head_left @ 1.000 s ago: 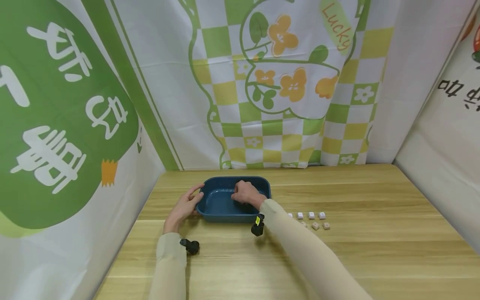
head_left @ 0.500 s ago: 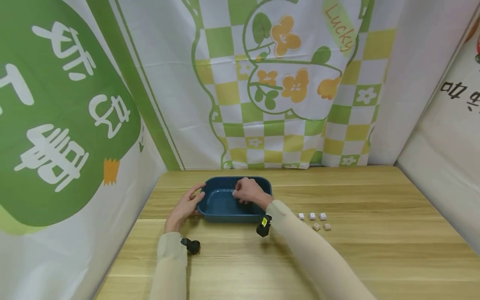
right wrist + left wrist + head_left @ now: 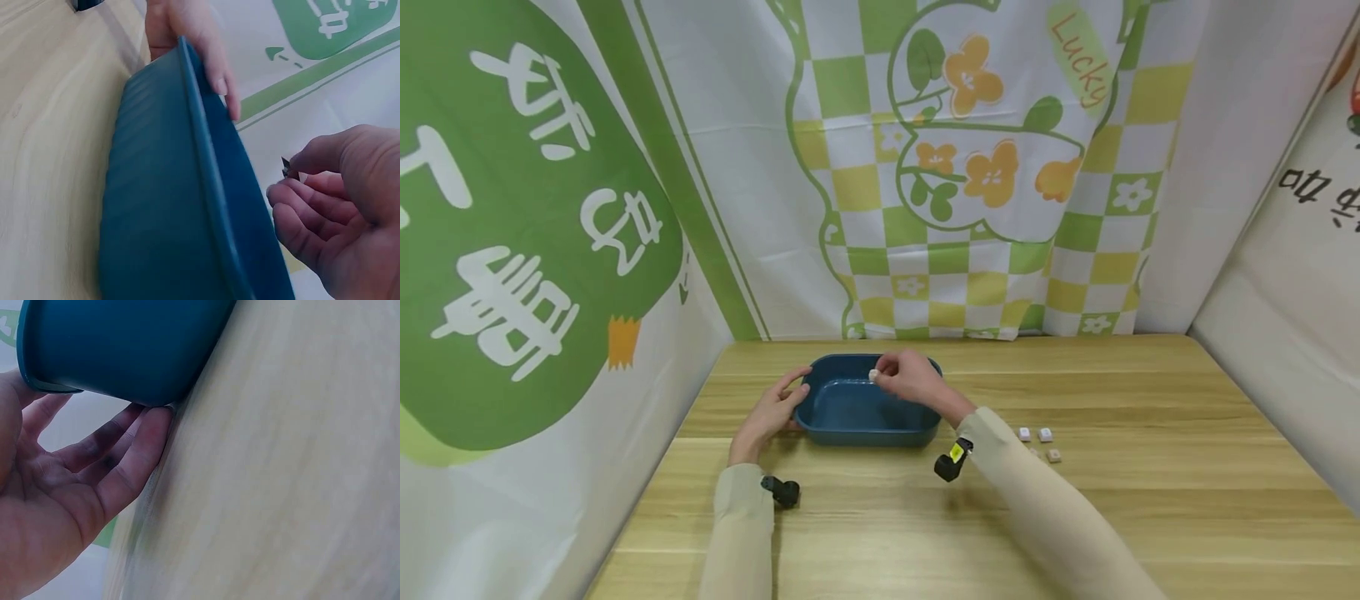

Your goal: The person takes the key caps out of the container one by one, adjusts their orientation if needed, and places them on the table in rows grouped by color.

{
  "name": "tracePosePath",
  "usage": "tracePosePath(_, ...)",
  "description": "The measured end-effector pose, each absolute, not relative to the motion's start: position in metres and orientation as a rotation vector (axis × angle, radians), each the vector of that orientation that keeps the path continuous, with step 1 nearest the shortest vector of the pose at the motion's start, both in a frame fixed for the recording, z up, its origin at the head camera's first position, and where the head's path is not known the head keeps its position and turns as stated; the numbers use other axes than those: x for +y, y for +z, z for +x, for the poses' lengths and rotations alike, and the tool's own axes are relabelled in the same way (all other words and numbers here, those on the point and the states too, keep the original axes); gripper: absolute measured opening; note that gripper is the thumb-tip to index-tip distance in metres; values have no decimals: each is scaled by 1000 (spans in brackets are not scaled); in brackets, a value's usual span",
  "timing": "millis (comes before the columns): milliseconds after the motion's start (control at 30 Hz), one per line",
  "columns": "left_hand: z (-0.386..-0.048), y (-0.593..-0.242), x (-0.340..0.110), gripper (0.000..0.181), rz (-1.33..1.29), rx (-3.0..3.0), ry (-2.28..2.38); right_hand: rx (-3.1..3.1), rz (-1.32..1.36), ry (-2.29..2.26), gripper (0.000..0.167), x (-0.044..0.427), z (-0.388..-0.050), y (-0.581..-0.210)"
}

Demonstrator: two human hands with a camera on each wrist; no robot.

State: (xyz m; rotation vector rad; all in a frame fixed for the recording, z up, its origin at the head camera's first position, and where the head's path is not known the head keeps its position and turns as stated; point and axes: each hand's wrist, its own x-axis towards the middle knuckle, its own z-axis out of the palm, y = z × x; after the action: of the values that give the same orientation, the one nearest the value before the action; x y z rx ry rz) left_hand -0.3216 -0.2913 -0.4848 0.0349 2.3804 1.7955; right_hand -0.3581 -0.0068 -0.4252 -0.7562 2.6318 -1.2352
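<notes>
A dark blue rectangular basin (image 3: 857,408) stands on the wooden table. My left hand (image 3: 772,415) grips its left end, thumb at the rim; in the left wrist view, fingers (image 3: 147,447) touch the underside of the wall near the table. Over the basin's right part, my right hand (image 3: 910,379) pinches a small white keycap (image 3: 873,376) between thumb and fingers. In the right wrist view the keycap (image 3: 288,169) looks dark and sits beyond the rim. White keycaps (image 3: 1024,434) and a beige keycap (image 3: 1054,456) lie on the table by my right forearm, which hides part of that area.
The wooden table (image 3: 1150,450) runs far to the right of the basin. Printed cloth (image 3: 955,275) hangs along its back edge, and more cloth stands at the left and right sides. Black wrist cameras sit on both sleeves.
My right hand has lifted and moved slightly right inside the basin area, and the white keycap at its fingertips now shows. My forearm covers more keycaps. My left hand has stayed put.
</notes>
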Motion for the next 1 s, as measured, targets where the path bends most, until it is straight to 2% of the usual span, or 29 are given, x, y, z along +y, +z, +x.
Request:
tracePosePath(600, -325, -488, -292, 51, 35, 2383, 1806, 2594, -939, -1219, 21, 46, -335, -410)
tracePosePath(1000, -322, -487, -292, 51, 27, 2379, 1794, 2629, -1017, -1133, 21, 83, -324, -422)
